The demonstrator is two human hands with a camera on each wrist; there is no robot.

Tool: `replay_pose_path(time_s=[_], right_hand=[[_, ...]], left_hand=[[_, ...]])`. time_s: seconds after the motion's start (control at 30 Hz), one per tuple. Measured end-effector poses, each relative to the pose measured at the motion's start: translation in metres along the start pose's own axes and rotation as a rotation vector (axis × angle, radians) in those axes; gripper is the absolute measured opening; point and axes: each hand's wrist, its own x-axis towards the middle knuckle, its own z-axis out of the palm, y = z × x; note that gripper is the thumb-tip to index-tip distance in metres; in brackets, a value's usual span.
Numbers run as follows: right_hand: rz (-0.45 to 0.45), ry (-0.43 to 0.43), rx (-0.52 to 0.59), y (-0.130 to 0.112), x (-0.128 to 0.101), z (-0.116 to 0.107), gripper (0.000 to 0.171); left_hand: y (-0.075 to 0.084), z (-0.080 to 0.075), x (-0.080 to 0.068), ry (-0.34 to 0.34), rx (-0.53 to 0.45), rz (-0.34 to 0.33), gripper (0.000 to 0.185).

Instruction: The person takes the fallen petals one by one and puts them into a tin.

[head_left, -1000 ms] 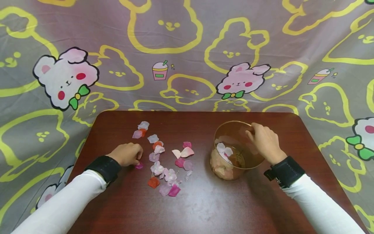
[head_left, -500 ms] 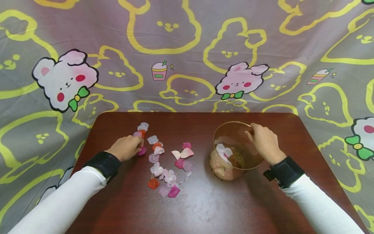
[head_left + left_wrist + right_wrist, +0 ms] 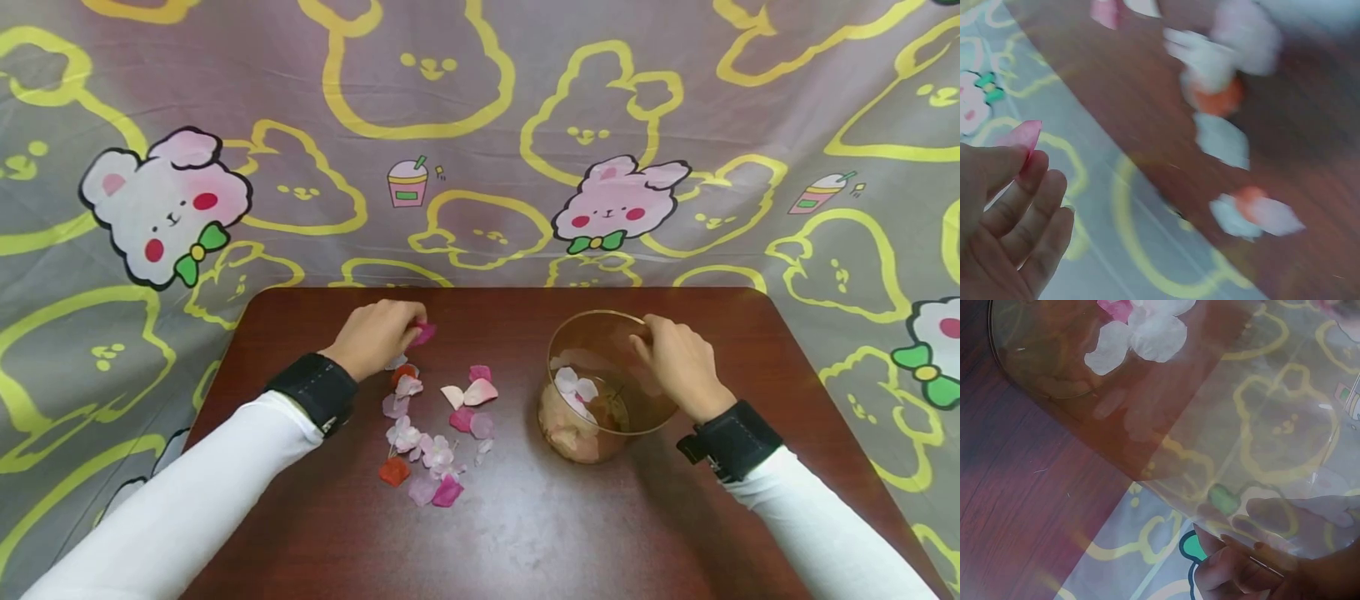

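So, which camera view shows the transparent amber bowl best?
The head view: the transparent amber bowl shows from rim to base, its rim partly behind the right hand. The right wrist view crops it; the left wrist view misses it.

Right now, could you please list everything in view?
Table: one, reddish-brown, lower middle.
Cloth: one, greyish with yellow outlines, behind the table.
Container: one, transparent amber, table's right half.
Inner petals: several, white and pink, in the container.
Loose petals and blossoms: many, mixed pink, white, orange, table's left and middle.
Held petal: one, deep pink, left hand.
Wristbands: two, black, one per wrist.
Sleeves: two, white, on the arms.
Left hand: one, bare, pinching that petal.
Right hand: one, bare, on container's rim.
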Motion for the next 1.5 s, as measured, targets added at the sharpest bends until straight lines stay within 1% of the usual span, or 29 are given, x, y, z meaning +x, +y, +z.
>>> replay_pose_path(time_s=[0.17,0.27,0.4,0.5,0.57,0.63,0.77,0.87,0.97,1.03,1.13,1.27,1.37,1.43,1.5], right_hand=[[0.005,0.0,0.003,0.0,0.0,0.0,0.022],[0.002,0.004,0.005,0.0,0.0,-0.001,0.023],[0.001,0.005,0.006,0.0,0.0,-0.001,0.022],[0.002,0.006,0.008,0.001,0.0,-0.001,0.022],[0.0,0.009,0.009,0.0,0.0,-0.001,0.022],[-0.001,0.009,0.011,0.0,-0.001,0.0,0.021],[0.005,0.005,0.009,-0.001,-0.001,0.001,0.022],[0.003,0.005,0.01,-0.001,-0.001,0.001,0.022],[0.002,0.007,0.014,0.0,-0.002,0.002,0.023],[0.002,0.01,0.015,0.0,-0.002,0.002,0.023],[0.0,0.011,0.013,0.001,-0.002,0.002,0.022],[0.006,0.004,0.01,0.001,-0.002,0.002,0.021],[0.015,-0.005,0.009,0.001,-0.002,0.002,0.021],[0.016,-0.011,0.009,0.001,-0.002,0.001,0.021],[0.014,-0.013,0.007,0.0,-0.002,0.001,0.021]], left_hand=[[0.039,-0.005,0.016,0.033,-0.015,0.068,0.008],[0.061,-0.005,0.023,0.093,-0.008,0.11,0.008],[0.09,-0.004,0.029,0.193,0.006,0.155,0.008],[0.114,-0.002,0.032,0.233,0.021,0.199,0.009],[0.129,0.001,0.032,0.237,0.032,0.238,0.008],[0.144,0.005,0.032,0.227,0.049,0.283,0.008],[0.167,0.016,0.029,0.15,0.084,0.355,0.009],[0.175,0.024,0.025,0.1,0.12,0.399,0.009],[0.178,0.028,0.023,0.099,0.15,0.436,0.007],[0.178,0.03,0.022,0.107,0.153,0.443,0.007],[0.177,0.031,0.023,0.102,0.138,0.426,0.009],[0.175,0.029,0.023,0.071,0.122,0.4,0.017],[0.172,0.027,0.024,0.06,0.109,0.383,0.021],[0.169,0.024,0.023,0.072,0.091,0.37,0.022],[0.163,0.022,0.023,0.102,0.051,0.36,0.021]])
